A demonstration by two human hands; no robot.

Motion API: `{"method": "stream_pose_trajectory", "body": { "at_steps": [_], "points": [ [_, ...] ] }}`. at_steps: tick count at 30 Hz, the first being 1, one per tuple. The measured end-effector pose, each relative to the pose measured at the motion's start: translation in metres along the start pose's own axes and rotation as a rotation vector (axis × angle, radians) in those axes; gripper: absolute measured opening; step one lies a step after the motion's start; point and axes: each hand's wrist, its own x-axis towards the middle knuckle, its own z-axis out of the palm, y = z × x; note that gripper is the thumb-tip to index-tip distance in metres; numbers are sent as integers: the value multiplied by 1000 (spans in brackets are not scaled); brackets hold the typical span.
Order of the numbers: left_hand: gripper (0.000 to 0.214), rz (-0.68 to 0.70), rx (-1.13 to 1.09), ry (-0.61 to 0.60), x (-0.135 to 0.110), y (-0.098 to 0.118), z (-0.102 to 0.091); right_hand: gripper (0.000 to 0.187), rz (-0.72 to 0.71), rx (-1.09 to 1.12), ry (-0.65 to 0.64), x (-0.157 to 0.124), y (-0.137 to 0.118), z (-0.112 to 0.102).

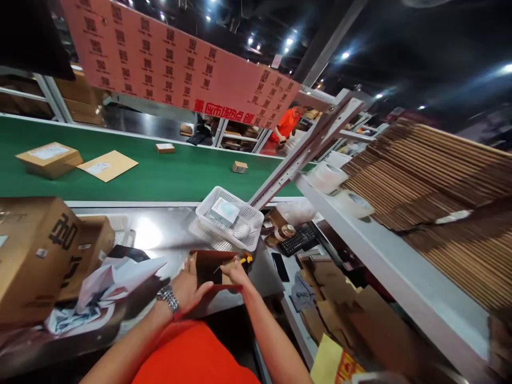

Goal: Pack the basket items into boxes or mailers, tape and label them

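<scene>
A small open cardboard box (206,262) sits at the metal bench's front edge, its dark inside facing up towards me. My left hand (184,287), with a metal watch at the wrist, grips the box's left side, thumb along the near edge. On the right, my right hand (237,273) has its fingers closed on the box's right wall or flap; the fingertips reach inside. A yellow-and-black object (247,260) shows just beyond that hand, too small to name. Behind the box, a white plastic basket (251,220) contains a white-and-grey packet (225,211).
Parcels (50,159) lie on a green conveyor belt (192,176). Large cartons (36,256) and crumpled plastic bags (108,288) crowd the left. At right are a keyboard (298,239), a phone (280,266), tape rolls (352,205) and stacked flat cardboard (432,176). A person (286,125) stands beyond the belt.
</scene>
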Motion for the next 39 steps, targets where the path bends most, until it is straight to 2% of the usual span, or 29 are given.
{"method": "stream_pose_trajectory", "body": {
  "at_steps": [2,5,7,9,11,13,14,16,18,20,23,27,28,32,35,37,39],
  "points": [
    [104,-27,83,-11,-7,7,5,61,25,31,2,0,4,-6],
    [94,-51,149,11,2,16,0,63,64,66,-34,-1,-2,-17],
    [86,-74,87,47,14,16,-3,61,154,123,-132,-2,-12,-24],
    [89,-152,-47,95,23,9,1,62,270,213,-239,-2,-20,-29],
    [107,-238,-210,214,27,-1,14,61,314,301,-260,-1,-21,-31],
    [129,-285,-376,387,27,-10,33,55,264,339,-204,-1,-12,-34],
    [131,-295,-457,464,26,-14,42,55,231,343,-188,-1,-3,-36],
    [115,-308,-605,520,26,-19,55,68,182,326,-213,-1,16,-42],
    [86,-294,-700,464,29,-23,61,73,143,235,-228,0,36,-52],
    [69,-246,-736,397,33,-27,60,74,97,29,-143,3,52,-64],
    [61,-162,-700,391,41,-32,53,69,24,-296,24,8,67,-78],
    [58,-83,-590,356,52,-35,43,66,1,-887,-24,6,77,-80],
    [58,-68,-581,341,56,-34,41,64,17,-976,-26,4,80,-79],
    [55,-2,-617,294,72,-32,37,48,90,-967,68,-14,91,-82],
    [54,33,-727,252,83,-30,40,36,101,-886,134,-32,96,-102],
    [58,58,-793,231,88,-28,42,41,80,-807,179,-44,90,-125],
    [61,98,-823,208,94,-25,43,56,42,-530,213,-57,73,-149]
  ]
}}
